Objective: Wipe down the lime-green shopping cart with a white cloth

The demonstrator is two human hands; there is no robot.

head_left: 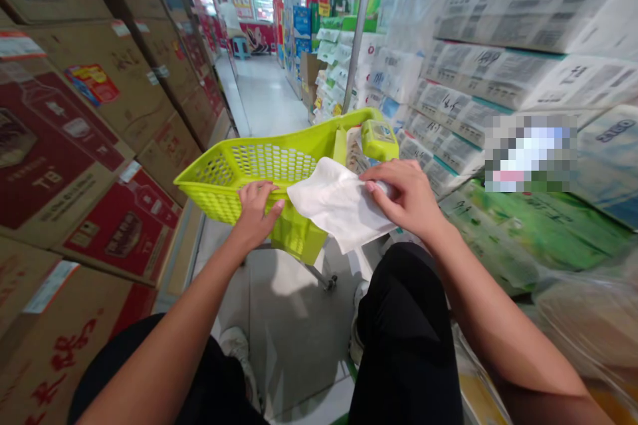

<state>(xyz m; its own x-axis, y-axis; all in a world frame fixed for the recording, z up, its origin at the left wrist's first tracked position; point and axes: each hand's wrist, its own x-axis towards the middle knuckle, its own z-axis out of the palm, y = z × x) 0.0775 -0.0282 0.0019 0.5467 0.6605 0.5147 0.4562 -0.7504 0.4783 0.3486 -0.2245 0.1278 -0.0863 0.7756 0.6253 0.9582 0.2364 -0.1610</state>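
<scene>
A lime-green plastic shopping basket [286, 158] with perforated walls sits tilted in front of my knees, on a metal frame with a small wheel. My left hand [258, 209] grips its near rim, fingers over the edge and thumb on the near side. In my right hand [406, 192] is a thin white tissue [341, 202], pinched between thumb and fingers near the basket's right end. The sheet hangs loosely spread over the near rim, hiding part of the basket. A thick green handle [379, 139] with a label rises just beyond my right hand.
Stacked cardboard cartons [114, 226] line the left side closely. Packs of tissue paper [493, 73] are piled on the right, with green packs [543, 226] lower down. A metal pole [356, 46] stands behind the basket. Farther down the aisle [272, 93] is a person [229, 16] near a blue stool [241, 45].
</scene>
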